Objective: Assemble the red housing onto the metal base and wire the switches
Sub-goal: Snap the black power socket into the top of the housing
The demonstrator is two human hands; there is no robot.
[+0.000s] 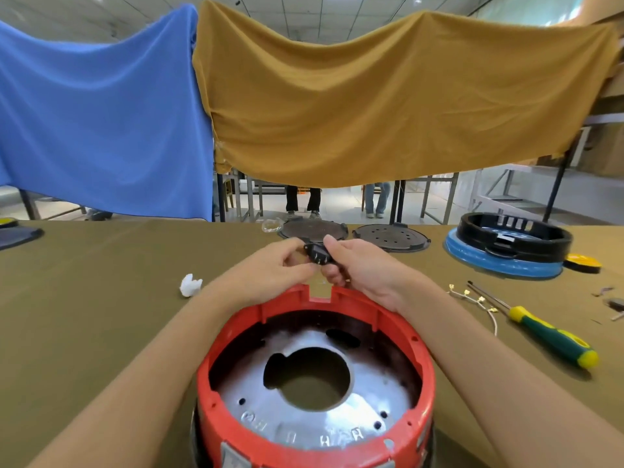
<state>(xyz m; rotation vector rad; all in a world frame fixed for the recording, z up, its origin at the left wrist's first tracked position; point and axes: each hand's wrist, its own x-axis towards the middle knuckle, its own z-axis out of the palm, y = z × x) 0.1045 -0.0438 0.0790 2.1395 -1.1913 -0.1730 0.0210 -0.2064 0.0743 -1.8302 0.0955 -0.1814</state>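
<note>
The red housing [418, 373] is a round ring that stands on the olive table close to me, with the shiny metal base [368, 396] inside it. A square notch [320, 292] is cut in its far rim. Just beyond that notch, both hands hold a small black socket with metal pins [317, 255]. My left hand [280, 265] pinches it from the left side. My right hand [358, 265] grips it from the right, thumb on top.
A green-and-yellow screwdriver [553, 339] and thin wires with terminals [472, 302] lie at the right. A black ring on a blue base [506, 248], two dark round plates [391, 236] and a white crumpled scrap [190, 284] sit farther out. Blue and mustard cloths hang behind.
</note>
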